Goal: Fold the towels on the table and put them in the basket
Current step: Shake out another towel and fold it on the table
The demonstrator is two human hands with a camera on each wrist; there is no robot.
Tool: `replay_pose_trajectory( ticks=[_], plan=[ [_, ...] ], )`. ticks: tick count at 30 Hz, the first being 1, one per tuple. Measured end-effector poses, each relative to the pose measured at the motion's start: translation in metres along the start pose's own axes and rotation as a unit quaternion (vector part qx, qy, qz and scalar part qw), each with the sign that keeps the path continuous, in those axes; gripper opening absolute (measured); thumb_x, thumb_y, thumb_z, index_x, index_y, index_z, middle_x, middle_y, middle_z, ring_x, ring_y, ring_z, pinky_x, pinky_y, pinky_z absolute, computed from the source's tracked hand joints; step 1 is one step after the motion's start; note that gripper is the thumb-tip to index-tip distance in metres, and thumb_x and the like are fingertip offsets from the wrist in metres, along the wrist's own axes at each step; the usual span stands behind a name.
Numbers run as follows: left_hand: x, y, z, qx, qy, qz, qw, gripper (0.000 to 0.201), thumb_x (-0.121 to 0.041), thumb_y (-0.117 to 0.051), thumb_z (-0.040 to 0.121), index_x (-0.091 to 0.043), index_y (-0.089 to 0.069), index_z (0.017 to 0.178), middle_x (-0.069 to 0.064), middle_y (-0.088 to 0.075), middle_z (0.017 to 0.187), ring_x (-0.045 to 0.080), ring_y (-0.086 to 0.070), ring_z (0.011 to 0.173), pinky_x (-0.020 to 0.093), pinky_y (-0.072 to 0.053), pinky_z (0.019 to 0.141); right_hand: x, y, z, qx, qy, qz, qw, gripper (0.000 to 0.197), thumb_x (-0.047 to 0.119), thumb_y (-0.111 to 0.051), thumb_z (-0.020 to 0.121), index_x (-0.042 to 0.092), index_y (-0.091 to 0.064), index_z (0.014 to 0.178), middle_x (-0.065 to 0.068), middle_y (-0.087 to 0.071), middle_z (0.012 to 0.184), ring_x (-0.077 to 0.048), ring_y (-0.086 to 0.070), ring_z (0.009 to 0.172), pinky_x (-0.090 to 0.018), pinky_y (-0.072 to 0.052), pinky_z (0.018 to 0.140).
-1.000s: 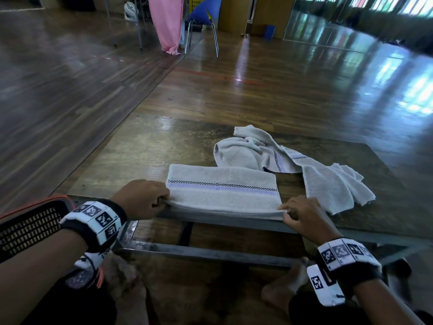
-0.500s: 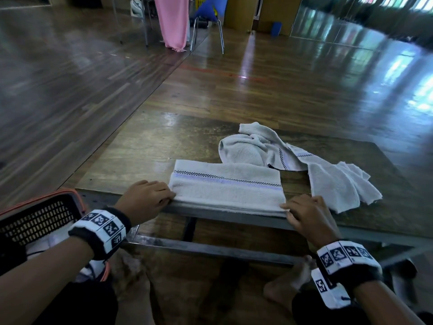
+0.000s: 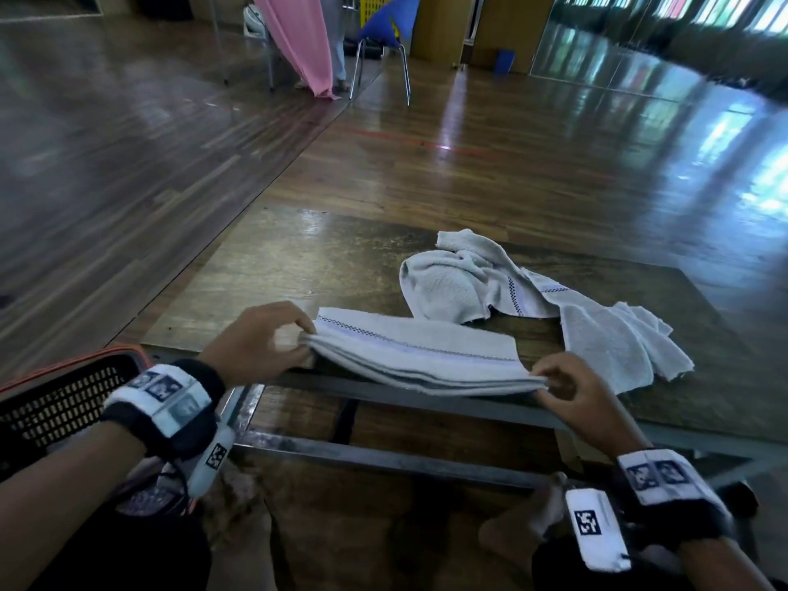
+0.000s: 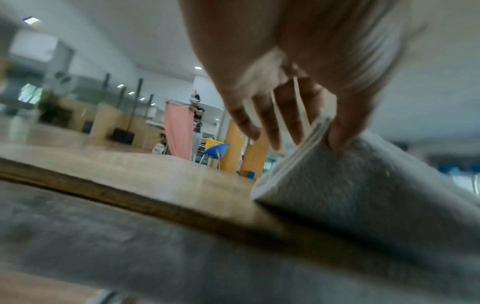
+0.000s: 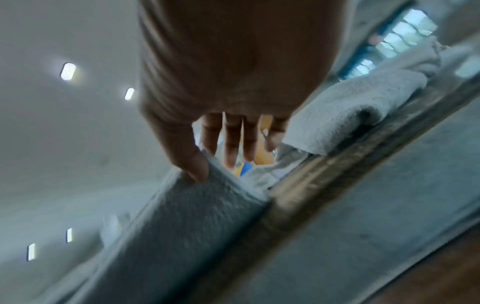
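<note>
A folded white towel (image 3: 420, 356) with a checked stripe hangs just above the near edge of the low wooden table (image 3: 273, 266). My left hand (image 3: 264, 343) pinches its left end, thumb under and fingers on top; the left wrist view shows the stacked layers of the towel (image 4: 363, 185) in that pinch. My right hand (image 3: 567, 390) pinches the right end, and the right wrist view shows the thumb (image 5: 192, 162) pressed on the towel (image 5: 197, 209). A crumpled white towel (image 3: 490, 283) lies behind on the table. The black basket (image 3: 55, 403) with an orange rim sits at my lower left.
The table's metal frame (image 3: 383, 456) runs below its front edge. A bare foot (image 3: 520, 531) rests on the floor beneath. Far back stand a blue chair (image 3: 383, 32) and a hanging pink cloth (image 3: 298, 40). Wooden floor surrounds the table.
Both hands have lifted the folded towel off the table's front edge, gripping its two ends; one second ago it lay flat under them. The view has shifted right.
</note>
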State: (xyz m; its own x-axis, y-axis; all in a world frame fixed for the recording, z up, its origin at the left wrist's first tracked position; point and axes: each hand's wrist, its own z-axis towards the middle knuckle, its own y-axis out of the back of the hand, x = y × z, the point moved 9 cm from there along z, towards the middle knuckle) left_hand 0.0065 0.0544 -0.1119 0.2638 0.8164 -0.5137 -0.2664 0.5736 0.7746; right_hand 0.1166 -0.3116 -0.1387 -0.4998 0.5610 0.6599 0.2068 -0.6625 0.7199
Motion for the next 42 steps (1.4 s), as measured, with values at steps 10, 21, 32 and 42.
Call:
replay_pose_trajectory(
  ticks=[10,21,32,42],
  plan=[
    [0.034,0.008,0.005,0.177,0.186,-0.19,0.948,0.042,-0.057,-0.069,0.069,-0.02,-0.066,0.09,-0.003,-0.071,0.087,0.007,-0.063,0.08,0.018,-0.044,0.072,-0.026,-0.001,0.014,0.053,-0.138,0.33,0.932,0.025,0.027,-0.067,0.074,0.011,-0.071,0.094,-0.007,-0.072,0.09,-0.013,-0.068,0.081,-0.018,-0.054,0.069],
    [0.06,-0.002,0.047,-0.036,0.286,-0.119,0.95,0.018,-0.021,-0.06,0.089,-0.009,-0.058,0.103,0.004,-0.061,0.099,0.018,-0.055,0.089,0.025,-0.041,0.072,-0.042,-0.006,0.053,-0.128,-0.197,0.199,0.951,0.009,0.018,-0.059,0.09,0.022,-0.064,0.097,0.004,-0.067,0.092,-0.003,-0.064,0.075,-0.014,-0.047,0.062],
    [-0.029,-0.16,0.052,0.195,0.069,0.178,0.962,0.048,-0.034,-0.033,0.097,-0.021,-0.028,0.143,0.003,-0.027,0.154,0.021,-0.026,0.14,0.043,-0.018,0.113,0.026,-0.102,0.066,-0.034,-0.07,-0.164,0.983,0.034,0.029,-0.039,0.094,0.023,-0.054,0.124,-0.001,-0.056,0.129,-0.019,-0.049,0.12,-0.039,-0.036,0.103],
    [0.035,-0.145,0.046,0.177,0.147,0.246,0.941,0.085,-0.073,-0.001,0.082,-0.023,-0.001,0.15,-0.004,0.003,0.159,0.014,0.006,0.146,0.048,0.005,0.117,-0.011,-0.125,0.055,0.079,-0.073,-0.32,0.941,0.063,0.056,-0.012,0.094,0.027,-0.01,0.149,0.005,-0.002,0.16,-0.014,0.0,0.146,-0.045,-0.003,0.116]
  ],
)
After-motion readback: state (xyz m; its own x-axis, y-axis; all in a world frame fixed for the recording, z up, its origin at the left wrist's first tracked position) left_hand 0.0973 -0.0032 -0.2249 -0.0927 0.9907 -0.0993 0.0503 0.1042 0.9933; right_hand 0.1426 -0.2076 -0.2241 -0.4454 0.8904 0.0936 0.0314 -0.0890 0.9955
